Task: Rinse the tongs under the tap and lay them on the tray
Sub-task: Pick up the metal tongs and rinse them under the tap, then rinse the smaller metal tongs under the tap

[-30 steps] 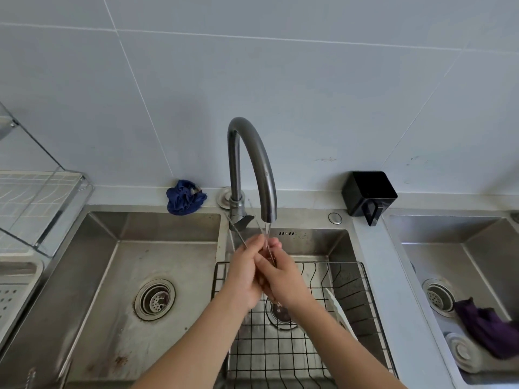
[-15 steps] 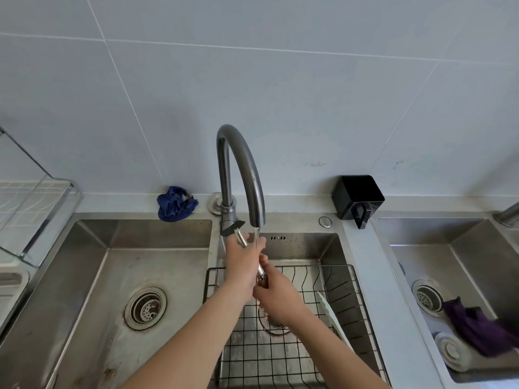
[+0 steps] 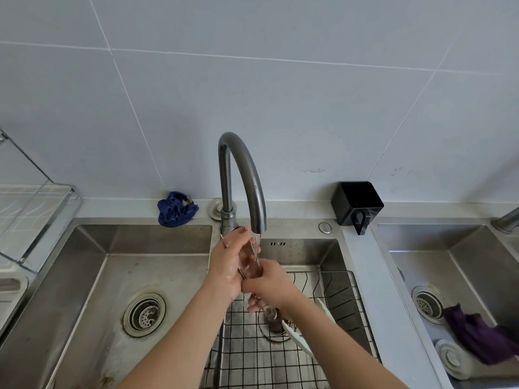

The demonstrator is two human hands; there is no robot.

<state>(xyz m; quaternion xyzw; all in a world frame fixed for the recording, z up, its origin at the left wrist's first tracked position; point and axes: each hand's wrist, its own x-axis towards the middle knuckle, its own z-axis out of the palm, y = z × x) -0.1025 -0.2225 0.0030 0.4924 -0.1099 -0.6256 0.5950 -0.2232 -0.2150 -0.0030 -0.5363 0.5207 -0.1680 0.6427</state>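
Tongs [image 3: 242,273] sit right under the tap [image 3: 242,169] spout, in the running water, held between both hands and mostly hidden by them. Only a thin strip of metal shows.
Left hand [image 3: 227,262], just left of the spout: fingers curled round the upper part of the tongs.
Right hand [image 3: 271,284], below the spout: fingers closed on the lower part. The two hands are touching.
Tongs are not on the tray [image 3: 12,284], which is far left of the tap at the frame edge.

Counts:
- tongs: 1
- hands: 2
- basins: 3 (left of tap, under tap, right of tap), each with 1 drain
- wire rack [image 3: 352,301]: 1, in the basin under the tap, with 1 white dish [image 3: 302,342] in it
- cloths: 2, blue [image 3: 176,209] just left of the tap base, purple [image 3: 477,336] in the basin right of the tap
- black holder [image 3: 356,202]: 1, right of the tap
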